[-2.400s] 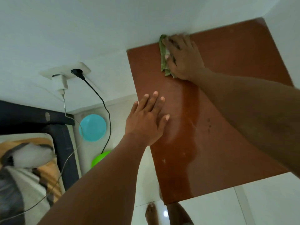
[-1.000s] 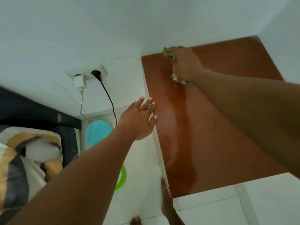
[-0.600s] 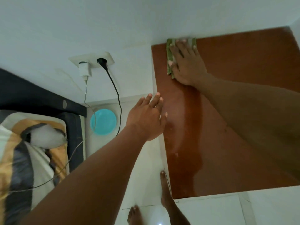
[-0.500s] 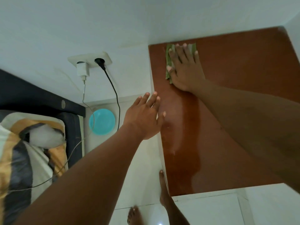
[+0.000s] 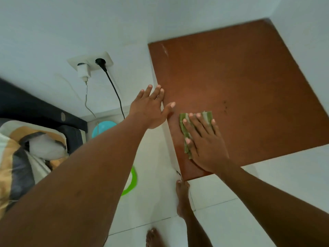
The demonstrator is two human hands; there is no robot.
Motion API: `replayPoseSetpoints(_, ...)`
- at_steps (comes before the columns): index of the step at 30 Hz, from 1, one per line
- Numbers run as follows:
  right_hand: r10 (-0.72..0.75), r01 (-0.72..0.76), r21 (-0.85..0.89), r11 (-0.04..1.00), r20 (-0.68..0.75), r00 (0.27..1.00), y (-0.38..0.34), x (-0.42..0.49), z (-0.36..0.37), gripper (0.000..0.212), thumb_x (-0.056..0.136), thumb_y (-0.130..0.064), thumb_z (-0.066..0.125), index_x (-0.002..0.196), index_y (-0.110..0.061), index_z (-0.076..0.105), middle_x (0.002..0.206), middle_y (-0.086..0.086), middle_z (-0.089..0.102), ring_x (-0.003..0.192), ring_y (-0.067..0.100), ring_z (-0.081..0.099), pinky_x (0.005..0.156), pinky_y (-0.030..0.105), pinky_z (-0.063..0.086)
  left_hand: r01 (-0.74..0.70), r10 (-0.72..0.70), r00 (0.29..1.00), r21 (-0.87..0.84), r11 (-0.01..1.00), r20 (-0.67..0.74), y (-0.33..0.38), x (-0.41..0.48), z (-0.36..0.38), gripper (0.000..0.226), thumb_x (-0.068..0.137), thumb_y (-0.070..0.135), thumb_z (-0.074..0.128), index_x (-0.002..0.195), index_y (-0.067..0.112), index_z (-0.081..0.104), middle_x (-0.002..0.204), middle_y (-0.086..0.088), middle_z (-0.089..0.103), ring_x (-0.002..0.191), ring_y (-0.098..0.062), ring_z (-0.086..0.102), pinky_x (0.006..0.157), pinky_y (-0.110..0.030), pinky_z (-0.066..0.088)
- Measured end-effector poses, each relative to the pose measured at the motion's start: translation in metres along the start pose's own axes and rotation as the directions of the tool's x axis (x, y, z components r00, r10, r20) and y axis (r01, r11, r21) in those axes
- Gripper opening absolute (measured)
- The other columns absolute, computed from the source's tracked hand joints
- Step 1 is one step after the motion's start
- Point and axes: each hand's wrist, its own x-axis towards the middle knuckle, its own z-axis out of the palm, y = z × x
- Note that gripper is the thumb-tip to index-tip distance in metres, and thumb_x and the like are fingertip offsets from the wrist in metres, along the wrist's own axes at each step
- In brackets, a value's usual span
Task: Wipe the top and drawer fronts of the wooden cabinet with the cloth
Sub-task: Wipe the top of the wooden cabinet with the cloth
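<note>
**Wiping the cabinet top near its left edge**

Pressing down with a flat palm, the right hand (image 5: 204, 145) lay on a folded green-and-white striped cloth (image 5: 188, 132), its fingers spread and straight rather than curled around the fabric. The cloth sat on the reddish-brown top of the cabinet (image 5: 249, 86), close to the left edge and toward the near corner, with its striped folds showing past the fingertips and along the thumb side of the hand.

The left hand (image 5: 149, 107) was open too, fingers extended and slightly apart, holding nothing. It rested at the left edge of the cabinet top, with the thumb reaching onto the wood and the other fingers lined up along the edge; whether the palm touched the side of the cabinet could not be told.

The cabinet stood in a corner between white walls. Only its top was in view. A few small dark specks marked the wood to the right of the cloth.

On the wall to the left, a socket (image 5: 90, 61) carried a white charger (image 5: 83, 71) and a black plug (image 5: 101, 62), each with a cable hanging down. Below lay a blue dish (image 5: 101, 129), partly hidden by the left forearm, and a green one (image 5: 132, 180) on the white tiled floor (image 5: 213, 220). A striped pillow (image 5: 23, 157) sat at the far left. Two bare feet stood on the tiles, one (image 5: 182, 198) right at the cabinet's near corner.
</note>
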Motion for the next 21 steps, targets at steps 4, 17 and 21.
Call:
replayPoseSetpoints(4,0.04,-0.037,0.066,0.997,-0.054,0.998,-0.011,-0.07,0.007,0.06,0.092,-0.03,0.06,0.149,-0.022,0.044,0.155,0.004,0.048,0.146,0.032,0.04,0.104,0.052,0.045,0.007,-0.007,1.0,-0.009,1.0,0.01,0.006,-0.008,0.001,0.09,0.095,0.075,-0.002,0.164,0.017,0.004,0.172,0.0,-0.002,0.158,-0.025,-0.006,0.128,-0.046,0.0)
replayPoseSetpoints(17,0.04,-0.013,0.211,0.977,-0.125,0.991,-0.005,0.055,-0.104,0.031,0.102,-0.021,0.047,0.13,-0.014,0.059,0.115,0.0,0.058,0.104,0.016,0.046,0.094,0.035,0.045,-0.068,0.072,0.996,-0.07,0.995,0.048,-0.018,-0.032,0.009,0.084,0.096,0.07,0.0,0.164,0.019,0.002,0.172,0.001,-0.003,0.158,-0.025,-0.006,0.128,-0.046,0.005)
replayPoseSetpoints(21,0.044,-0.018,0.14,0.99,-0.19,0.981,-0.005,0.202,-0.118,0.041,0.094,-0.025,0.044,0.131,-0.014,0.057,0.124,0.013,0.062,0.116,0.038,0.054,0.096,0.046,0.045,-0.071,0.079,0.995,-0.12,0.99,0.062,-0.017,-0.019,0.013,0.08,0.1,0.067,0.004,0.163,0.019,0.004,0.172,0.001,0.0,0.158,-0.024,-0.004,0.128,-0.046,0.008)
